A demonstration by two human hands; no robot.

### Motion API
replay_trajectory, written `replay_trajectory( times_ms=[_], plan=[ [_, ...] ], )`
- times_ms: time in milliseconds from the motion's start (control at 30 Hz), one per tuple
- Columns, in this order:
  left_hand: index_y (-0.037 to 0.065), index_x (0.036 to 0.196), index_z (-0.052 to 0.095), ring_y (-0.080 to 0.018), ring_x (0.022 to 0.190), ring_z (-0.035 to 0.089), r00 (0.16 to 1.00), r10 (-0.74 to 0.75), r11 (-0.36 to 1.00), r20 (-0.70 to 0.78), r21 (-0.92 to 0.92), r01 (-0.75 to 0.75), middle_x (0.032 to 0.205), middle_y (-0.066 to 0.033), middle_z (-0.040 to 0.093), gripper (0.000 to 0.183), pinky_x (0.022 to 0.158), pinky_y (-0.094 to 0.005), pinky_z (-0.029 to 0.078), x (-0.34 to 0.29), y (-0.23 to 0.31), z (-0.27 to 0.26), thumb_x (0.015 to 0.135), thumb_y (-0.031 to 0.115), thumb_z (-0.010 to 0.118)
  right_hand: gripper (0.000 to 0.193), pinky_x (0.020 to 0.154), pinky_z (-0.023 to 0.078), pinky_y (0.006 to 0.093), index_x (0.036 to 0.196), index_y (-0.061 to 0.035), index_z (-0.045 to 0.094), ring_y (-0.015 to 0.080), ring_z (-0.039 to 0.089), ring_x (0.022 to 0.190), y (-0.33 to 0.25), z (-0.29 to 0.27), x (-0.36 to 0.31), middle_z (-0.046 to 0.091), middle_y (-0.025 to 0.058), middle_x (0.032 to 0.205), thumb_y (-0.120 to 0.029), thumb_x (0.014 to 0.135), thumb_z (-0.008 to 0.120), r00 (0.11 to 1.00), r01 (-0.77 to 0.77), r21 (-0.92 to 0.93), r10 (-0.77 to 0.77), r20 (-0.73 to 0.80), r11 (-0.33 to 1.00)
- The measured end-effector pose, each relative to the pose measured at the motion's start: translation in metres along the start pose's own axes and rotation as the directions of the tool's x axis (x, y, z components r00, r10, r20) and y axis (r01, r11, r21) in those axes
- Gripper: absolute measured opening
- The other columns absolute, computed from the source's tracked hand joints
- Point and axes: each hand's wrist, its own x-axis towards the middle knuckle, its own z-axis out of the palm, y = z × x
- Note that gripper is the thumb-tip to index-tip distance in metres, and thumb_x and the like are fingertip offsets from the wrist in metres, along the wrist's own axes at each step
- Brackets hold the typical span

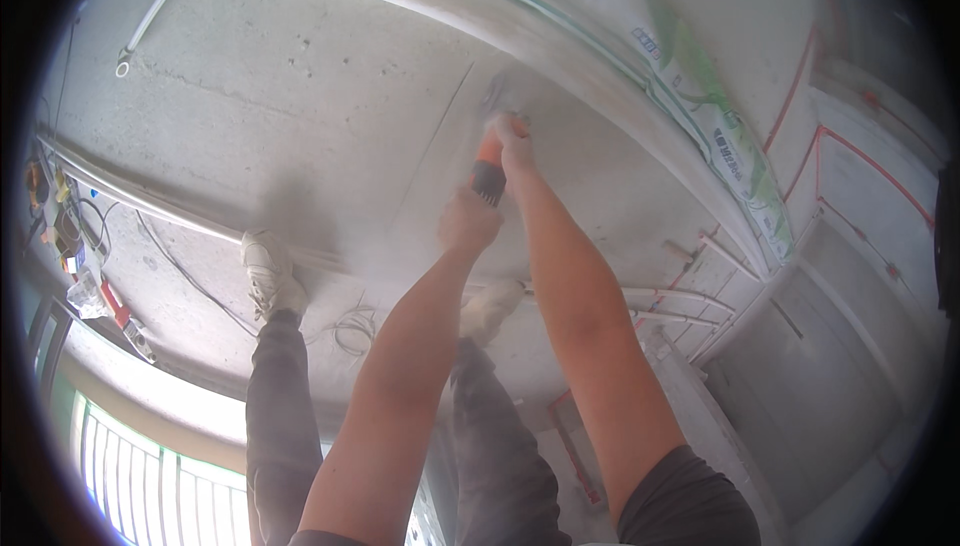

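Observation:
An orange and black angle grinder (488,178) is held in both my hands, its front end pointed at the concrete floor (330,96). My left hand (470,223) is closed around its rear, by the black vented part. Farther forward, my right hand (517,146) grips the body near the head. Dust haze blurs the tool's front, and I cannot make out its disc. A thin dark straight line (437,133) runs across the concrete just left of the tool.
Long white pipes and plastic-wrapped bundles (700,116) lie beyond my hands, curving to the right. More white pipes (130,194) run by my shoes (268,271). Cables (355,329) and several tools (115,306) lie at left. A railing (150,466) stands at lower left.

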Motion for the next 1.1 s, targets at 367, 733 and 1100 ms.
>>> replay_trajectory(
  times_ms=[367,733,1100],
  plan=[
    [0.015,0.153,0.059,-0.0407,0.13,0.071,0.996,-0.063,0.998,0.068,0.025,0.061,0.133,-0.0195,0.077,0.079,0.107,-0.0528,0.057,0.01,-0.002,0.002,0.076,0.014,0.081,0.017,0.08,0.052,0.0386,0.103,-0.0142,0.068,0.0151,0.063,0.09,-0.02,0.012,-0.016,0.066,-0.0017,0.096,-0.03,0.106,0.067,0.997,-0.05,0.008,0.05,-0.056,0.999],
    [0.016,0.154,0.059,-0.0403,0.131,0.07,0.996,0.077,0.995,-0.034,-0.056,-0.079,0.136,-0.019,0.075,0.068,0.107,-0.0522,0.056,0.0,-0.002,-0.001,0.087,0.01,0.072,0.015,0.075,0.055,0.039,0.099,-0.0156,0.069,0.0182,0.066,0.086,0.026,-0.007,0.044,0.067,0.0005,0.091,-0.028,0.106,0.065,0.983,0.162,-0.146,-0.147,0.109,0.976],
    [0.011,0.156,0.06,-0.0394,0.144,0.061,0.986,0.169,0.983,-0.009,-0.066,-0.169,0.153,-0.0208,0.066,0.05,0.114,-0.0519,0.05,0.008,-0.006,-0.005,0.106,0.021,0.062,0.024,0.081,0.057,0.0404,0.11,-0.0143,0.069,0.0179,0.066,0.093,0.039,-0.007,0.054,0.068,0.0015,0.099,-0.037,0.111,0.062,0.979,0.115,-0.065,-0.102,0.179,0.991]
  ],
)
